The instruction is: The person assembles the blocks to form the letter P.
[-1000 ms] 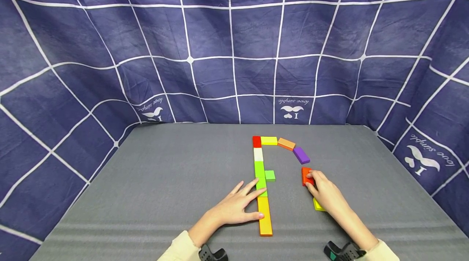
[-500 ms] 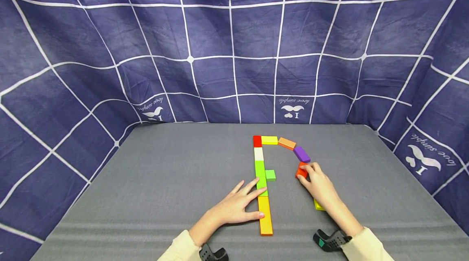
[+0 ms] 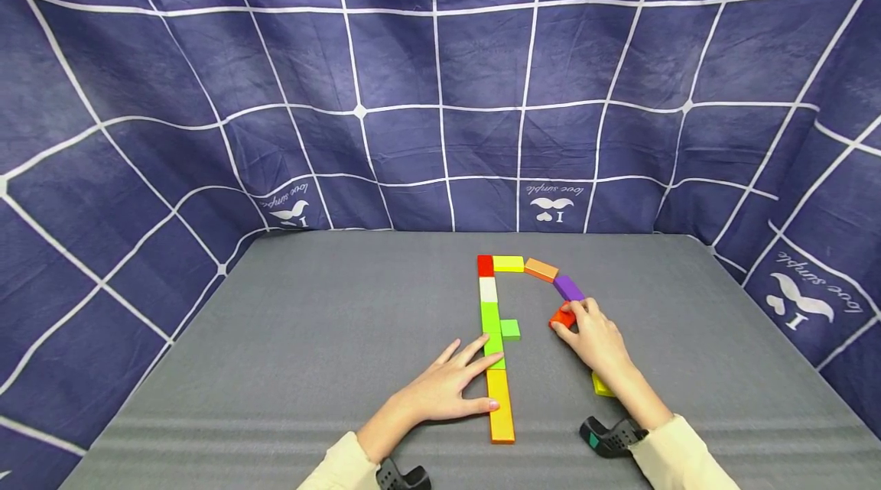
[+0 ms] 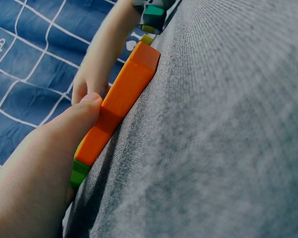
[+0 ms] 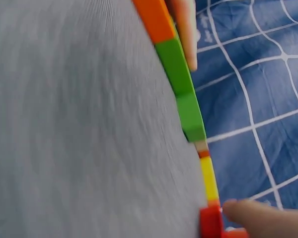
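Note:
My right hand [image 3: 600, 339] pinches an orange-red block [image 3: 560, 318] between thumb and fingers, just below a purple block [image 3: 569, 288]. In the right wrist view that red block [image 5: 210, 222] sits beside the thumb. With fingers spread, my left hand [image 3: 443, 391] rests on the column's lower part. Its fingertips touch a light green block [image 3: 494, 358], and the thumb lies on a long yellow-orange block [image 3: 502, 425]. Higher in the column come another green block [image 3: 490, 314], a white block [image 3: 488, 290] and a red block [image 3: 486, 266].
From the column's top, a yellow block [image 3: 508, 264] and an orange block [image 3: 541, 270] curve toward the purple one. A small green block [image 3: 511, 329] abuts the column's right side. Another yellow block [image 3: 601, 385] is partly hidden under my right forearm. A blue curtain [image 3: 413, 146] stands behind the grey table [image 3: 330, 306].
My right hand has moved the orange-red block up and left, turning it to a slant near the purple block. The left hand has stayed in place.

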The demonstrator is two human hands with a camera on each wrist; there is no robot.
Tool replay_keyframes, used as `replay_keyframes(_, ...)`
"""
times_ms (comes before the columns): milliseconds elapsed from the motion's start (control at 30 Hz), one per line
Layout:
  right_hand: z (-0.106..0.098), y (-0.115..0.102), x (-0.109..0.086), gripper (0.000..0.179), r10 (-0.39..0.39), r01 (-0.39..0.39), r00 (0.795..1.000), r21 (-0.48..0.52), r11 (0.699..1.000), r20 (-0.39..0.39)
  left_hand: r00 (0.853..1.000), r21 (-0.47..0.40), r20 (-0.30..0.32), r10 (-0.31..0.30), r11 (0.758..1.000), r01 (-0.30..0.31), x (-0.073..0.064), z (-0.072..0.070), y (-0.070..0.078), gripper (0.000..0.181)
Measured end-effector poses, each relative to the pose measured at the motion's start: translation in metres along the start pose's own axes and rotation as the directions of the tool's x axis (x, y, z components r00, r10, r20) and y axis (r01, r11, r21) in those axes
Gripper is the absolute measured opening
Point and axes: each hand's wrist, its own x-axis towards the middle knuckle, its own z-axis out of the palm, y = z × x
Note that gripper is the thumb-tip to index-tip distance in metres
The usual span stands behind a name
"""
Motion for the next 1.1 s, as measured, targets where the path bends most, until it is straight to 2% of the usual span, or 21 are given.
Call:
replay_keyframes(167, -0.019, 0.0, -0.008, 0.037, -0.034, 0.036, 0.998, -0.037, 0.999, 0.058, 1.0, -0.002, 0.0, 0.002, 1.0, -0.002, 0.0, 0.0, -0.001, 0.066)
replay_keyframes(267, -0.023, -0.003, -0.017, 0.036, -0.096, 0.099, 0.994, -0.057, 0.993, 0.056, 1.0, -0.006, 0.002, -0.002, 1.0, 0.002, 0.0, -0.001, -0.001, 0.066)
replay_keyframes(433, -0.012, -0.022, -0.03, 0.032, -0.238, 0.239, 0.971, -0.079, 0.968, 0.025, 1.0, -0.016, 0.013, -0.019, 1.0, 0.019, 0.0, -0.002, -0.001, 0.065)
replay_keyframes(567, 0.002, -0.043, -0.034, 0.039, -0.3, 0.305, 0.951, -0.066, 0.95, 0.073, 0.999, -0.02, 0.023, -0.026, 0.999, 0.027, 0.0, -0.001, 0.001, 0.065)
replay_keyframes(733, 0.015, -0.059, -0.031, 0.045, -0.31, 0.319, 0.939, -0.042, 0.947, 0.147, 1.0, -0.013, 0.013, -0.027, 1.0, 0.027, 0.0, 0.0, 0.002, 0.065)
replay_keyframes(933, 0.017, -0.065, -0.033, 0.039, -0.289, 0.294, 0.943, -0.009, 0.956, 0.165, 1.0, -0.01, 0.012, -0.017, 1.0, 0.017, 0.0, 0.001, 0.001, 0.065)
replay_keyframes(1100, 0.015, -0.067, -0.035, 0.039, -0.298, 0.3, 0.939, 0.013, 0.954, 0.171, 0.999, -0.027, 0.027, -0.035, 0.999, 0.036, 0.001, 0.0, 0.001, 0.066)
